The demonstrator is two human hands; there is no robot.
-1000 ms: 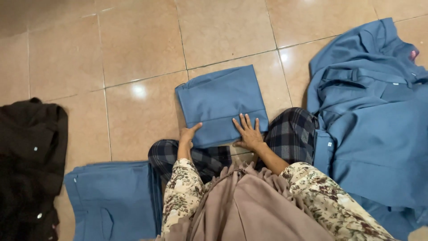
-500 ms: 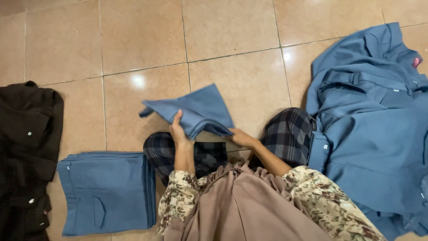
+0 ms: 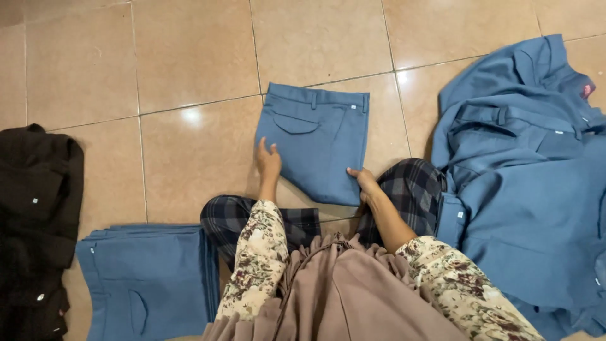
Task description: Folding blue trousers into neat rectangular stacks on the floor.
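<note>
A pair of blue trousers (image 3: pixel 314 144), folded into a square, lies flat on the tiled floor in front of my knees, its waistband and back pocket facing up. My left hand (image 3: pixel 267 160) rests at its left edge with the fingers spread. At the lower right corner of the fold, my right hand (image 3: pixel 365 182) touches the cloth. Neither hand grips the trousers.
A stack of folded blue trousers (image 3: pixel 146 279) sits at my lower left. A loose heap of blue garments (image 3: pixel 527 183) fills the right side. Black clothing (image 3: pixel 35 227) lies at the far left. My legs in dark plaid cloth (image 3: pixel 413 189) are crossed below the fold.
The folded trousers were lifted and turned over by both hands; now they lie flat with the waistband and pocket upward. The camera view shifted slightly.
</note>
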